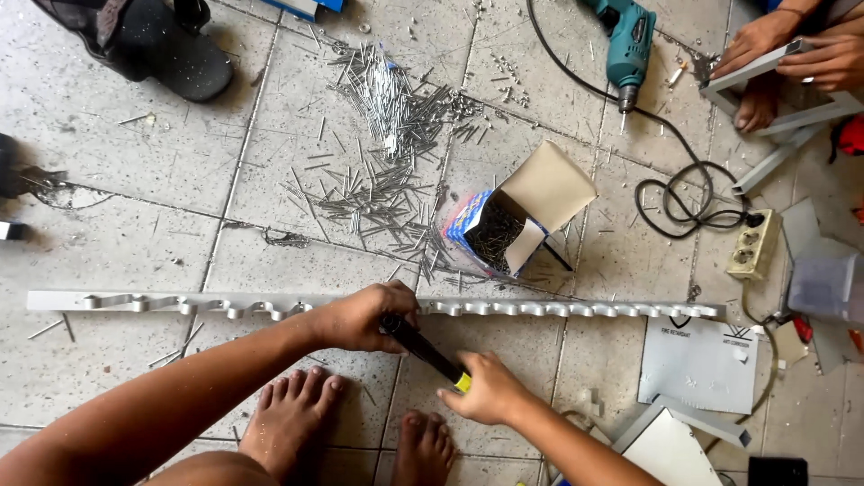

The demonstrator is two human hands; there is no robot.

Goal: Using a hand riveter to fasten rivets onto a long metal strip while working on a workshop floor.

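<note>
A long grey metal strip (576, 310) with wavy cut-outs lies across the tiled floor in front of me. My left hand (364, 315) rests on its middle and pinches the tip of a black screwdriver (423, 349) against it. My right hand (486, 389) grips the screwdriver's yellow-and-black handle, lower right of the strip. My bare feet (297, 418) are just below the hands.
A heap of loose nails (387, 117) and an open nail box (499, 229) lie beyond the strip. A teal power drill (625, 45), its black cord and a socket block (754, 245) are at upper right, where another person's hands (801, 49) hold a metal frame. A sandal (153, 45) sits upper left.
</note>
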